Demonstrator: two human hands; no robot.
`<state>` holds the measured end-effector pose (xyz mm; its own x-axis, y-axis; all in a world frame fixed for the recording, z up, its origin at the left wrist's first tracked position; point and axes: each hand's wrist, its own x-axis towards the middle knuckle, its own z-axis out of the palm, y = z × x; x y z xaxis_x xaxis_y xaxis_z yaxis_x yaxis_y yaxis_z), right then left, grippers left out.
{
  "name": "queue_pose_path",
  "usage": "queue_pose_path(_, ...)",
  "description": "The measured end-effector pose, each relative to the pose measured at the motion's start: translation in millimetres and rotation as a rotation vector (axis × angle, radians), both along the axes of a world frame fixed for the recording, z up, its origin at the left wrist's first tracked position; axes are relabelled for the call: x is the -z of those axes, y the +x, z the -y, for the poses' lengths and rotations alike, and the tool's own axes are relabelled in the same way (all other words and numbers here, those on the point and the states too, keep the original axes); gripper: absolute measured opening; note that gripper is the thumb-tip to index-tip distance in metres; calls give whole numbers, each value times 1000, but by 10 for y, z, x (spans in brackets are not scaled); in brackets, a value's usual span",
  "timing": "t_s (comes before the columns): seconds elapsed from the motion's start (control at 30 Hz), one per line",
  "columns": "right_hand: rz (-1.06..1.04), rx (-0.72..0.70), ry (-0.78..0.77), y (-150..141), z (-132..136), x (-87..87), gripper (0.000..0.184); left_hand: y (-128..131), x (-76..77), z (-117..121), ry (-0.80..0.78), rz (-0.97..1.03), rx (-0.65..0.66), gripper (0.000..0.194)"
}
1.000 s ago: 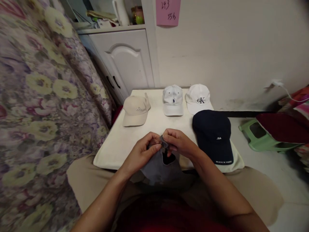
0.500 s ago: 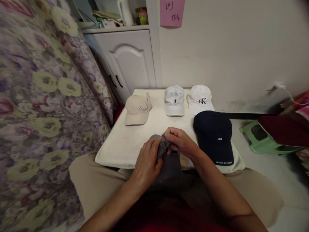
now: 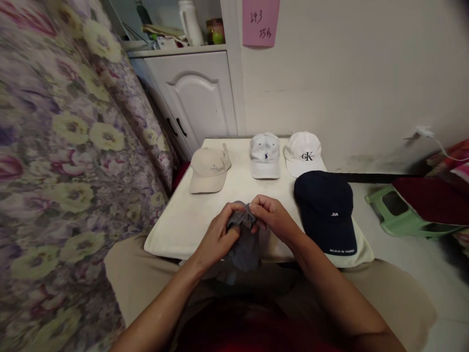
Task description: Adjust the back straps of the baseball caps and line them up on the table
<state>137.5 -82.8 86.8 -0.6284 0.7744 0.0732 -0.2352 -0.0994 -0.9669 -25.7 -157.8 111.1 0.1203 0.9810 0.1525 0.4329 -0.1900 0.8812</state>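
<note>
A grey cap (image 3: 244, 249) hangs between my hands at the front edge of the cloth-covered table (image 3: 190, 220). My left hand (image 3: 220, 232) grips its bunched fabric, thumb toward the front. With thumb and fingers, my right hand (image 3: 269, 214) pinches the cap's edge at the strap; the exact grip is partly hidden. Beyond them lie a beige cap (image 3: 208, 168), a pale grey-white cap (image 3: 265, 155) with a small dark emblem, and a white cap (image 3: 304, 151) lettered CK. Right of my right hand rests a navy cap (image 3: 324, 205), overlapping the white one's brim.
A floral curtain (image 3: 66, 186) hangs at the left. White cabinet doors (image 3: 198, 102) and a wall stand behind the table. On the right floor is a green stool (image 3: 395, 210) with a dark red top. My knees flank the table's front.
My left hand slid over the cap's side and then drew back, bunching its fabric. The cap has turned, so the opening at its back no longer shows. My right hand keeps its pinch.
</note>
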Motion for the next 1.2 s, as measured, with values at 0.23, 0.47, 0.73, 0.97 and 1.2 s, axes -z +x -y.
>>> queue_pose_path(0.23,7,31,-22,2,-2,8,31,-15,80,-25,-41,174,-16,18)
queue_pose_path(0.47,-97,99,-76,-43,49,28,23,-46,142,-33,15,169,-75,18)
queue_pose_path(0.73,-184,85,-144,-60,98,58,20,-55,158,-27,44,221,-141,16)
queue_pose_path(0.97,-196,100,-130,-66,89,66,19,-58,170,-27,31,212,-159,16)
queue_pose_path(1.2,-133,85,-46,-54,81,42,20,-72,210,-39,47,189,-123,21)
